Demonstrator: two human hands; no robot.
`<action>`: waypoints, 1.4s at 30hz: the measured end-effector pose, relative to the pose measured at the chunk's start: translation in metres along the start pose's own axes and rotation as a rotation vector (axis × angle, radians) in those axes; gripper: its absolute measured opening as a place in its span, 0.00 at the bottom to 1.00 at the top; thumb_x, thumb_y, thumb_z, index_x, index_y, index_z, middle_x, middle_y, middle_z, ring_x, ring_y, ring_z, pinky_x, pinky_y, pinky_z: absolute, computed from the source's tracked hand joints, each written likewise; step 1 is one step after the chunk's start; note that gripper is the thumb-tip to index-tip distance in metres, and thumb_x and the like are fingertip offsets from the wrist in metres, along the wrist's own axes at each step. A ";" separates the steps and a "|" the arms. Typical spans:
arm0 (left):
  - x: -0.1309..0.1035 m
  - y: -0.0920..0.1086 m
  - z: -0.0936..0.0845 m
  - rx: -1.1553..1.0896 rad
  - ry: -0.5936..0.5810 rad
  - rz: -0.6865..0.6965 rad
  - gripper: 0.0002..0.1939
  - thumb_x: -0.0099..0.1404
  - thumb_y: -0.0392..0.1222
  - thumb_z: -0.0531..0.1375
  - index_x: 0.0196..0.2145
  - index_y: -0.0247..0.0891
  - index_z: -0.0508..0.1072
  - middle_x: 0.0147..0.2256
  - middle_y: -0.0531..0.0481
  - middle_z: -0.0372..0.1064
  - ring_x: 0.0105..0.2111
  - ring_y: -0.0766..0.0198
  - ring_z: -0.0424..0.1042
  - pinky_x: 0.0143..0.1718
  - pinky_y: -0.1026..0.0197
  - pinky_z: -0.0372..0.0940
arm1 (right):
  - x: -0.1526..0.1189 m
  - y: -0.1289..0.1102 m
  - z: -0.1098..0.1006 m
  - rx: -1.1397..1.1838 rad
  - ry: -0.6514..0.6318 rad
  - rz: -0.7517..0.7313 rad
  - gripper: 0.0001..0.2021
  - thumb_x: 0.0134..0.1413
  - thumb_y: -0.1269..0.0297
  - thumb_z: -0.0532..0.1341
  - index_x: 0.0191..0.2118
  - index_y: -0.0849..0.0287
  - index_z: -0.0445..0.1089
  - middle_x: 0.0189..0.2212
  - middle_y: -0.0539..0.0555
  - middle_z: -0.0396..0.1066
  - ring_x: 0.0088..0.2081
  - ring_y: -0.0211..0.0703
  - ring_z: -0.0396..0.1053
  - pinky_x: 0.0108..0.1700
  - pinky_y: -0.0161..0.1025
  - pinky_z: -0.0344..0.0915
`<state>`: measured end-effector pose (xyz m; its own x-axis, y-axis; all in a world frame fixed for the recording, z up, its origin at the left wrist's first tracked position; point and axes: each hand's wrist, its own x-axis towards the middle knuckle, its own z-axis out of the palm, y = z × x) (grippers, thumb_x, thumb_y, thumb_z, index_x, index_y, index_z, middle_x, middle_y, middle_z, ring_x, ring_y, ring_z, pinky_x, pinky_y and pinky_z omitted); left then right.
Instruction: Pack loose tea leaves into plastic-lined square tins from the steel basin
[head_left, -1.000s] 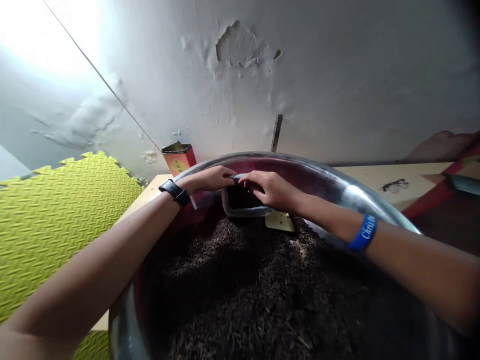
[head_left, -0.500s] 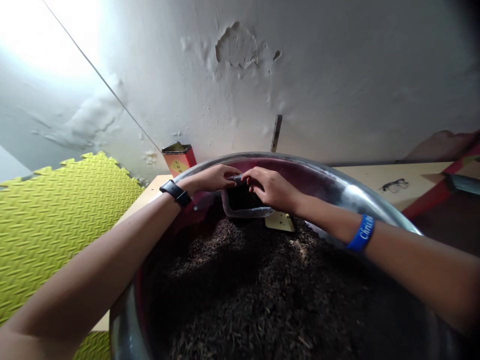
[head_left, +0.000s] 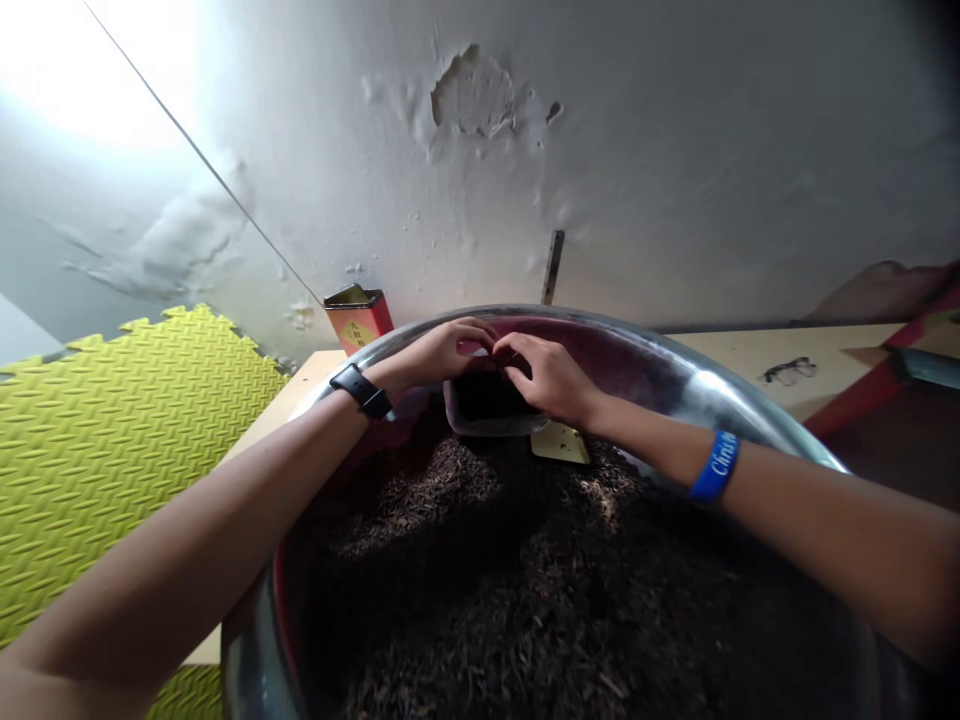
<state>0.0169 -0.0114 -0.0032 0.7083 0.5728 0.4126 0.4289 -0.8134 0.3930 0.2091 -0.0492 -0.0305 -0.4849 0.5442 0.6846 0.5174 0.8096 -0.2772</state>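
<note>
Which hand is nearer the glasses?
Right. The right hand is by the container, left of the glasses in the view; the left hand is farther left, on the right hand's other side from them.

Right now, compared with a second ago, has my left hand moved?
Yes, slightly. Your left hand has shifted rightward in the view, bringing its fingertips closer to the narrow strip against the wall.

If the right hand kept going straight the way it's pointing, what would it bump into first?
Most likely the left hand, just ahead of the right hand; depth is unclear, so I can't tell whether they touch.
</note>
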 end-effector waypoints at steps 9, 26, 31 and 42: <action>-0.001 0.003 0.002 -0.043 -0.036 0.079 0.12 0.64 0.44 0.57 0.41 0.37 0.76 0.49 0.46 0.69 0.49 0.62 0.68 0.53 0.62 0.60 | 0.000 -0.003 -0.004 0.026 0.055 -0.003 0.08 0.51 0.75 0.57 0.38 0.60 0.66 0.36 0.54 0.71 0.39 0.42 0.68 0.44 0.40 0.64; -0.001 0.014 -0.003 -0.040 0.020 -0.035 0.11 0.60 0.38 0.58 0.39 0.35 0.76 0.48 0.44 0.70 0.46 0.63 0.70 0.48 0.62 0.64 | 0.003 0.002 -0.009 -0.090 0.012 0.066 0.05 0.54 0.71 0.57 0.36 0.61 0.70 0.36 0.55 0.74 0.38 0.43 0.70 0.44 0.41 0.65; -0.001 0.009 -0.001 -0.017 -0.003 -0.016 0.10 0.60 0.38 0.58 0.39 0.36 0.76 0.47 0.45 0.71 0.45 0.63 0.70 0.49 0.61 0.63 | 0.002 0.002 -0.007 -0.104 -0.001 0.077 0.05 0.53 0.71 0.57 0.35 0.60 0.70 0.35 0.55 0.74 0.37 0.43 0.70 0.43 0.41 0.65; -0.001 0.007 0.001 0.028 -0.033 -0.045 0.10 0.61 0.42 0.58 0.38 0.36 0.76 0.46 0.46 0.71 0.44 0.63 0.70 0.47 0.61 0.63 | 0.003 -0.003 -0.008 -0.096 -0.009 0.077 0.04 0.52 0.71 0.58 0.34 0.60 0.69 0.33 0.54 0.73 0.35 0.43 0.69 0.41 0.40 0.64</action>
<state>0.0198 -0.0182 -0.0013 0.7055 0.6060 0.3675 0.4762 -0.7894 0.3874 0.2119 -0.0518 -0.0227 -0.4472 0.6064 0.6574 0.6181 0.7408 -0.2629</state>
